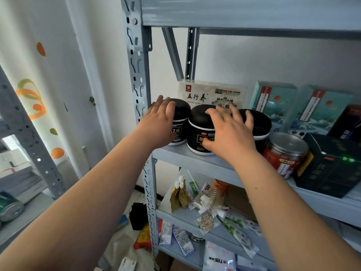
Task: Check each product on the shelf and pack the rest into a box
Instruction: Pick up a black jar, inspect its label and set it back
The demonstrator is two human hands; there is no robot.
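Checking appears barely begun: left hand (pixel 159 122), fingers together, lies on the black jar (pixel 180 116) at 9 o'clock, right hand (pixel 229 133) spread over the middle jar (pixel 198 126) at its 3 o'clock, the shelf (pixel 175 156) full, no box in view.

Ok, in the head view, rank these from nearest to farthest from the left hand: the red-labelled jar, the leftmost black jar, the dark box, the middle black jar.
1. Leftmost black jar, touched by the left hand.
2. Middle black jar, just to its right.
3. Red-labelled jar, further right.
4. Dark box, far right.
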